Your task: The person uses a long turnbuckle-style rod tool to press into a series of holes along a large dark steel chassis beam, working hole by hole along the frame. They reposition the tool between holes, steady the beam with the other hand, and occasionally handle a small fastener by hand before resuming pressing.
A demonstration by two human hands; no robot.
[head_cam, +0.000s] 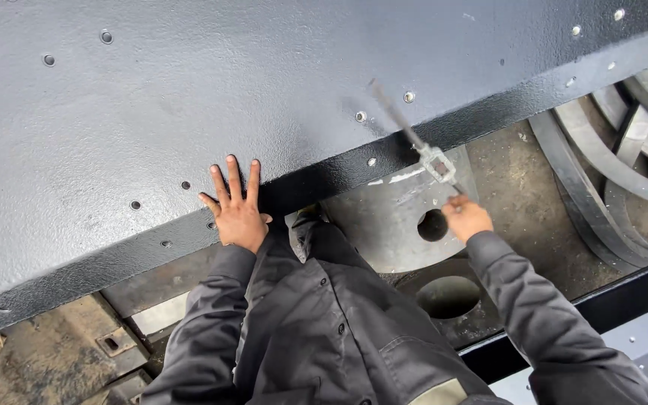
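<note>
Left hand (235,208) flat on the dark painted steel panel (189,97), fingers spread and pointing up-frame, palm at the panel's front edge, holding nothing, just bracing. Small holes and rivet-like fasteners dot the panel (361,116) near the edge. Dark grey work jacket (316,315) fills centre bottom.

Right hand (465,217) fisted around the lower end of a long thin metal tool, looks like a tap in a square tap wrench (438,162). Tool is blurred. Its long axis runs diagonally, from the hand up and left toward the panel; tip points at the line of edge holes, around the fastener (409,97). Cannot tell if the tip touches.

Step in hand, as I judge it: bringing the tool to a hole at the panel edge. Next move would need the tip lined up square with a hole and the left hand steady.

Right of that: grey plate with round holes (433,225), curved steel bands (624,165).
</note>
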